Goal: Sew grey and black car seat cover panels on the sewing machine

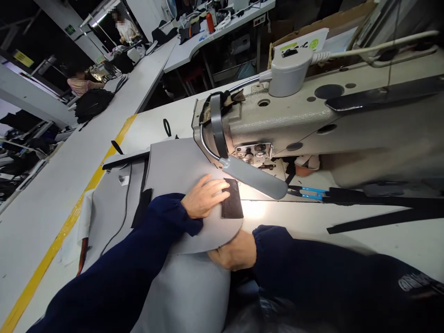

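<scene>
Along the left of the frame I see glossy yellow tape [69,226] running diagonally over the smooth white desk [41,203]. Left of centre, a thin dark cord [126,203] curves loosely across pale grey material. At the centre lies the matte grey fabric panel [176,162], flat and round-cornered at its lower right. My left hand [206,196], in a gathered navy cuff, rests palm down on it, its grip loosely spread, fingertips at a dark, coarse, rectangular patch [233,199]. Just below, my right hand [236,252] bends under the panel's curved edge; its fingers are hidden, so I cannot tell whether that grip pinches anything. Right of centre, a smooth, paddle-shaped grey lamp [256,178] slants before the speckled metal sewing machine [294,125]. Toward the right edge I find flat black straps [374,219] and a slim blue-handled tool [314,192].
</scene>
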### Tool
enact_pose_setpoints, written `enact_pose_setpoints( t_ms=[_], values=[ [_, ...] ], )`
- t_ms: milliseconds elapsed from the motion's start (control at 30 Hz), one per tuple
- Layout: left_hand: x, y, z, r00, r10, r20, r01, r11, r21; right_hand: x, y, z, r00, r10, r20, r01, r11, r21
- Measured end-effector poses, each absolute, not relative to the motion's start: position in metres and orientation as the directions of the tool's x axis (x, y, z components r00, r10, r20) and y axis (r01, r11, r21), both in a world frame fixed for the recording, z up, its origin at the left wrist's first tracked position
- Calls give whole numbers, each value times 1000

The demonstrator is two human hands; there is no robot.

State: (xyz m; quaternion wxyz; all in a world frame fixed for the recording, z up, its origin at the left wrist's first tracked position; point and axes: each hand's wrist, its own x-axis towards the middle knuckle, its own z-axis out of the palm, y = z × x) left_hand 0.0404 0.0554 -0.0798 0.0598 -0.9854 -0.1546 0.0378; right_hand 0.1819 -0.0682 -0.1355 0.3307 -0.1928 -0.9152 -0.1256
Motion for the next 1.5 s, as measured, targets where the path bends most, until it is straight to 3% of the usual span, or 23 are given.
enact_pose_setpoints(
  t_ms=[100,233,467,600,767,1233,1400,1500],
  values=[
    [59,55,-84,969,243,-33,239,-966,-102,178,-70,-134,-631,310,711,518,851,89],
    [75,60,-91,964,261,53,265,-959,-104,181,-73,-140,-641,303,705,484,873,65],
    [50,45,-100,913,407,26,408,-912,-37,177,-69,-138,-623,348,700,504,863,20],
    [52,51,-110,911,386,143,387,-922,23,175,-62,-139,-643,382,664,483,875,-35],
    [58,70,-114,885,375,277,370,-926,73,182,-49,-142,-711,368,598,467,884,11],
    [60,124,-130,875,483,10,481,-873,75,203,-13,-136,-803,508,312,504,858,-98],
    [65,99,-90,903,427,-48,430,-896,115,220,-19,-113,-822,521,227,486,852,-197],
    [63,64,-55,901,406,-152,429,-885,182,231,-34,-98,-842,493,217,431,858,-278]
  ],
)
